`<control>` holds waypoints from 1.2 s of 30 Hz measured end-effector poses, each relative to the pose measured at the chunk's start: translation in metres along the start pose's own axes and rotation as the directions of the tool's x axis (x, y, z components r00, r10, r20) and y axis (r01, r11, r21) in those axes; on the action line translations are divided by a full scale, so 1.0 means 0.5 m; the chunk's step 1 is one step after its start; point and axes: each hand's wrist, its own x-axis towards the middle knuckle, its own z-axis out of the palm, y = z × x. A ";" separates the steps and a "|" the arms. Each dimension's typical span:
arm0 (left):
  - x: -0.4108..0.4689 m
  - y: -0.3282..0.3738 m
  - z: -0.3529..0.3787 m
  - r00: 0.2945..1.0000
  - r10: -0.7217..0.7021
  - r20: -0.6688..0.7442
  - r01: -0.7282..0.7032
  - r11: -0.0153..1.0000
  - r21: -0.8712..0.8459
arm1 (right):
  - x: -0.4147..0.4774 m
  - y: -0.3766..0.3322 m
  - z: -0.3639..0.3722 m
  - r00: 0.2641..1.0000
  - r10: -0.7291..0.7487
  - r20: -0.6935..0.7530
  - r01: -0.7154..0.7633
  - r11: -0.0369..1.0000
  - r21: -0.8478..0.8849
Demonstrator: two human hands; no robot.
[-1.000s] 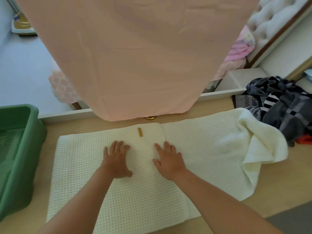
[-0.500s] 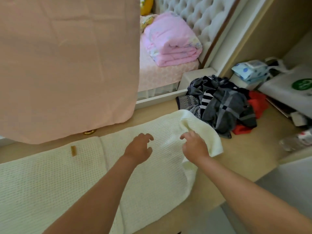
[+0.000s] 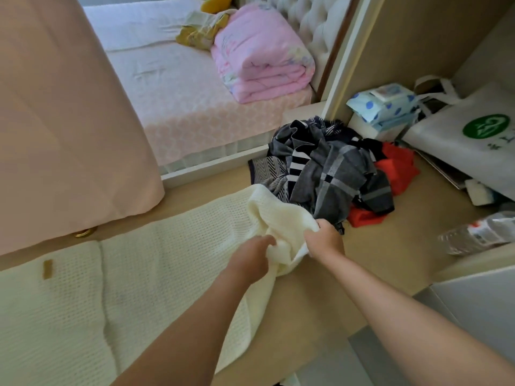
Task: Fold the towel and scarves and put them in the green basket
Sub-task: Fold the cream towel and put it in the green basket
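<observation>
A second ago your hands lay flat on the middle of the cream waffle towel (image 3: 167,280). Now both have gone to its bunched right end: your right hand (image 3: 324,242) is closed on the crumpled corner, beside the dark scarves (image 3: 328,174), and your left hand (image 3: 250,260) pinches the fabric just beside it. Your view has swung right, so the green basket is out of sight.

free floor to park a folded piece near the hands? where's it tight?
Bare wood floor lies between the right hand, the dark scarf pile and the plastic bottle. A narrow strip runs between the cream towel and the bed frame. Crowded: around the white bag and tissue packs.
</observation>
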 end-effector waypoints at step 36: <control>-0.227 -0.189 -0.178 0.707 -0.596 -0.381 0.132 0.640 -0.757 | -0.125 -0.335 0.135 0.955 -0.267 0.128 0.215 0.923 0.318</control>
